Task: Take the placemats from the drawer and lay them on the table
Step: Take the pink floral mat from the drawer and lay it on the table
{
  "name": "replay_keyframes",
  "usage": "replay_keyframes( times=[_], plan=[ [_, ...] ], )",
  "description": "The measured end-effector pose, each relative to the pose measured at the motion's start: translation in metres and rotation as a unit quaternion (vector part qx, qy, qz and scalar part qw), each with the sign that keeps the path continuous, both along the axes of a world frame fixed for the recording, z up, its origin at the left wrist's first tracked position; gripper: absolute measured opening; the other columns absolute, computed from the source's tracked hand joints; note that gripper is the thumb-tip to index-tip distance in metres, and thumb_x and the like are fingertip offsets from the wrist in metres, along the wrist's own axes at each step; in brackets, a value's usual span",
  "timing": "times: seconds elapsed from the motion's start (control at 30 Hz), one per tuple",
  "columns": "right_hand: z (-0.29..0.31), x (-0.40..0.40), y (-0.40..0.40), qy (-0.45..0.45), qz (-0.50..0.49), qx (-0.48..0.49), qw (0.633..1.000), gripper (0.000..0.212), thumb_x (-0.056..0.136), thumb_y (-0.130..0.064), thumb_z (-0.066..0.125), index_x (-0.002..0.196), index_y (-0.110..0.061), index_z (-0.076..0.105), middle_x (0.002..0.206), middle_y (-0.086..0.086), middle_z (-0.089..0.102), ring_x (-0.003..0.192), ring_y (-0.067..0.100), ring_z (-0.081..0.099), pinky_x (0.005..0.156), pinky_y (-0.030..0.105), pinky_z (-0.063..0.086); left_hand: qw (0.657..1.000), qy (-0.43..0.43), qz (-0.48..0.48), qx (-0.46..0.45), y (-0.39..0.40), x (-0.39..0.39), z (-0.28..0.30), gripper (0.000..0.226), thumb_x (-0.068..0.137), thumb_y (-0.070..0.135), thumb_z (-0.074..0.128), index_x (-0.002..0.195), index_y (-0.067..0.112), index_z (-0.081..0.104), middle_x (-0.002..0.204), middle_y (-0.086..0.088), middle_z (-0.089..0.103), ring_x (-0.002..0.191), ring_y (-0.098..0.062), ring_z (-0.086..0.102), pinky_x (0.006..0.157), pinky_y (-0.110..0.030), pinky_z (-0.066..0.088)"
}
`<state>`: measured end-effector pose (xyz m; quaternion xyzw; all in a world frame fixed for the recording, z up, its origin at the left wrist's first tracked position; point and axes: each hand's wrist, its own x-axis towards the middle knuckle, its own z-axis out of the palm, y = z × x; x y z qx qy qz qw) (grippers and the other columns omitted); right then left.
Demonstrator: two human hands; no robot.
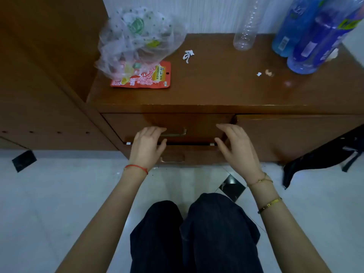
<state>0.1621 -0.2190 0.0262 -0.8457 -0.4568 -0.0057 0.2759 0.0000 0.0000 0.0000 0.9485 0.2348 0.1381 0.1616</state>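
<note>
Both hands relaxed, holding nothing: left hand (146, 143) with fingertips at the handle (175, 133) of the drawer (197, 125), right hand (235, 145) at its 3 o'clock. Drawer front closed; placemats cannot be seen. Red packet (146, 77) lies on the table (216, 85) at 11 o'clock.

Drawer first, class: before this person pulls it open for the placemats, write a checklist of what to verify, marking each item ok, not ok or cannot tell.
1. Drawer shut, ready to pull: ok.
2. Handle free to grasp: ok; the left hand has fingertips at its left end, not curled round it.
3. Right hand empty and open, near the drawer's right edge: ok.
4. Placemats inside: cannot tell, drawer closed.
5. Table top free for mats: not ok; a bag, a red packet, bottles and scraps sit on it.
6. Knees out of the drawer's way: cannot tell.
</note>
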Motion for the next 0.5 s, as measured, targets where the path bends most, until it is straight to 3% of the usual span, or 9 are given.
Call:
replay_keyframes(
  times=[0.5],
  plan=[
    [0.0, -0.028, -0.011, -0.05, -0.033, 0.071, 0.996, 0.039, 0.097, -0.021, 0.056, 0.134, -0.009, 0.052, 0.128, 0.005, 0.056, 0.123, 0.018, 0.048, 0.101, 0.038, 0.045, 0.999, -0.025, -0.02, -0.022, -0.019, -0.034, -0.011, 0.029, 0.089, 0.015, 0.062, 0.117, 0.007, 0.062, 0.114, -0.008, 0.062, 0.111, -0.026, 0.052, 0.092, -0.037, 0.045]
  ],
)
